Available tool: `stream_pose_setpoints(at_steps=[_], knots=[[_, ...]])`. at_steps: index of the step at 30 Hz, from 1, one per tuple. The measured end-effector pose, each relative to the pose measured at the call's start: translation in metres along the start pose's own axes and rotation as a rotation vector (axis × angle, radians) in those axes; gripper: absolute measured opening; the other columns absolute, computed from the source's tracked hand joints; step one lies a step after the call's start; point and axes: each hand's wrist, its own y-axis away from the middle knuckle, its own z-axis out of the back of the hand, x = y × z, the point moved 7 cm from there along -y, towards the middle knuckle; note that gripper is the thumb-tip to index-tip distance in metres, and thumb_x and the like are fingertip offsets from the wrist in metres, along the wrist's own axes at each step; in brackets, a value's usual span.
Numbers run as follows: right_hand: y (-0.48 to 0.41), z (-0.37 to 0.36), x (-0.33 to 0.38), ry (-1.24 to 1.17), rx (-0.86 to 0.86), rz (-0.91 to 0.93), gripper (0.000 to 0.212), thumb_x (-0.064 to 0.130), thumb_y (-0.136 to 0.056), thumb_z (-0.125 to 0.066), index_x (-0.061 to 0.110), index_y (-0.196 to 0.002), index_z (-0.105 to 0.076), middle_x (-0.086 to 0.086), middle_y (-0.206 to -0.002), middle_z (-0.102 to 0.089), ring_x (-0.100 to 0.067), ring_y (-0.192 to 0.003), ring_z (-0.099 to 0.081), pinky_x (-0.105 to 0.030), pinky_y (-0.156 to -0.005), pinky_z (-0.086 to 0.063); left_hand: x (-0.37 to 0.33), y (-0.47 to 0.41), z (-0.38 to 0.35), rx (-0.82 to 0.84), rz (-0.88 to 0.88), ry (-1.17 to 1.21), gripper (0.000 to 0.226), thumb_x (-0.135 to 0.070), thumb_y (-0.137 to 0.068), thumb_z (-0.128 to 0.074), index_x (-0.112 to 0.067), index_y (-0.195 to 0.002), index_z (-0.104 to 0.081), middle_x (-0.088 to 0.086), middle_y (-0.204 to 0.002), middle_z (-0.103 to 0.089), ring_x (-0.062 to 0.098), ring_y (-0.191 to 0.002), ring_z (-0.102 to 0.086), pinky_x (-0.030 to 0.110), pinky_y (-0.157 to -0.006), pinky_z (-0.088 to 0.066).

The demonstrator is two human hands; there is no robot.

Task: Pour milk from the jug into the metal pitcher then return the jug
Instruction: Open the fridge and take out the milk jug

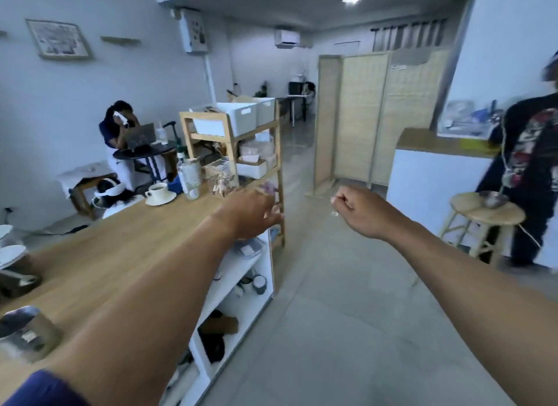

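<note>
The metal pitcher [28, 333] stands on the wooden counter [120, 254] at the bottom left, blurred, beside my left forearm. No milk jug can be made out in this view. My left hand [250, 213] is stretched out over the counter's far right corner, fingers apart and blurred, holding nothing. My right hand [359, 209] is held out over the floor to the right of the counter, curled into a fist; nothing shows in it.
At the counter's far end are a white cup on a saucer [158, 192], a glass bottle [189, 176] and a clear jar [220, 179]. A wooden shelf rack [235, 139] stands behind. A stool [483, 215] and a standing person [525, 176] are at right. A seated person [119, 130] is at left.
</note>
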Motion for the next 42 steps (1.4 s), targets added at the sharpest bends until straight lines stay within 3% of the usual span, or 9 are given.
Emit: stream_pose_setpoints(at_steps=[5, 9, 12, 16, 20, 23, 29, 33, 42], knots=[[0.053, 0.067, -0.1, 0.109, -0.057, -0.219, 0.033, 0.032, -0.1, -0.042, 0.009, -0.076, -0.047, -0.007, -0.081, -0.052, -0.026, -0.074, -0.051, -0.043, -0.071, -0.043, -0.114, -0.09, 0.011, -0.06, -0.258, 0.009, 0.045, -0.059, -0.098, -0.035, -0.021, -0.092, -0.058, 0.009, -0.108, -0.068, 0.033, -0.101, -0.061, 0.039, -0.093, -0.042], [0.116, 0.117, -0.166, 0.206, -0.095, -0.444, 0.029, 0.036, -0.1, -0.041, 0.017, -0.078, -0.048, 0.001, -0.08, -0.049, -0.021, -0.075, -0.048, -0.035, -0.069, -0.037, -0.215, -0.137, 0.016, -0.103, -0.504, 0.162, 0.058, -0.066, -0.095, -0.027, -0.021, -0.122, -0.053, 0.005, -0.13, -0.059, 0.031, -0.117, -0.057, 0.043, -0.1, -0.039], [0.164, 0.153, -0.206, 0.273, -0.143, -0.641, 0.023, 0.041, -0.099, -0.04, 0.025, -0.084, -0.047, 0.003, -0.085, -0.055, -0.023, -0.081, -0.055, -0.043, -0.075, -0.047, -0.292, -0.162, 0.017, -0.097, -0.697, 0.168, 0.069, -0.072, -0.092, -0.022, -0.025, -0.139, -0.042, 0.003, -0.143, -0.048, 0.029, -0.127, -0.051, 0.046, -0.105, -0.037], [0.205, 0.187, -0.224, 0.356, -0.098, -0.802, 0.029, 0.044, -0.098, -0.04, 0.022, -0.109, -0.053, -0.001, -0.112, -0.061, -0.024, -0.098, -0.059, -0.045, -0.087, -0.049, -0.346, -0.176, 0.025, -0.1, -0.816, 0.185, 0.052, -0.057, -0.099, -0.027, -0.02, -0.13, -0.048, 0.004, -0.144, -0.045, 0.027, -0.128, -0.046, 0.048, -0.107, -0.031], [0.268, 0.228, -0.23, 0.45, -0.073, -1.054, 0.026, 0.042, -0.099, -0.04, 0.021, -0.11, -0.051, -0.006, -0.111, -0.064, -0.024, -0.094, -0.057, -0.037, -0.082, -0.046, -0.408, -0.181, 0.059, -0.139, -0.977, 0.242, 0.063, -0.062, -0.089, -0.016, -0.016, -0.113, -0.051, 0.006, -0.122, -0.052, 0.028, -0.114, -0.051, 0.045, -0.102, -0.032], [0.321, 0.252, -0.22, 0.502, -0.168, -1.22, 0.027, 0.042, -0.099, -0.041, 0.02, -0.111, -0.051, -0.006, -0.111, -0.064, -0.026, -0.096, -0.059, -0.038, -0.083, -0.048, -0.464, -0.167, 0.078, -0.21, -1.168, 0.307, 0.051, -0.057, -0.098, -0.032, -0.018, -0.125, -0.049, 0.004, -0.13, -0.05, 0.027, -0.118, -0.051, 0.046, -0.105, -0.03], [0.41, 0.264, -0.192, 0.618, -0.249, -1.482, 0.038, 0.04, -0.098, -0.041, 0.02, -0.131, -0.044, -0.006, -0.13, -0.055, -0.03, -0.113, -0.057, -0.044, -0.093, -0.048, -0.569, -0.111, 0.096, -0.275, -1.487, 0.35, 0.062, -0.057, -0.098, -0.036, -0.019, -0.147, -0.031, 0.006, -0.149, -0.039, 0.027, -0.134, -0.042, 0.047, -0.112, -0.027], [0.463, 0.272, -0.186, 0.674, -0.286, -1.627, 0.044, 0.037, -0.1, -0.041, 0.015, -0.138, -0.041, -0.009, -0.135, -0.048, -0.032, -0.119, -0.053, -0.044, -0.094, -0.047, -0.628, -0.065, 0.104, -0.279, -1.65, 0.348, 0.057, -0.052, -0.098, -0.043, -0.02, -0.144, -0.033, 0.007, -0.143, -0.044, 0.028, -0.122, -0.05, 0.043, -0.102, -0.039], [0.547, 0.289, -0.23, 0.636, -0.417, -1.739, 0.047, 0.031, -0.099, -0.046, 0.016, -0.143, -0.039, -0.008, -0.138, -0.045, -0.029, -0.128, -0.045, -0.042, -0.099, -0.045, -0.738, -0.006, 0.143, -0.542, -1.821, 0.434, 0.036, -0.032, -0.096, -0.054, -0.021, -0.13, -0.05, 0.001, -0.126, -0.055, 0.027, -0.098, -0.065, 0.041, -0.08, -0.055]])
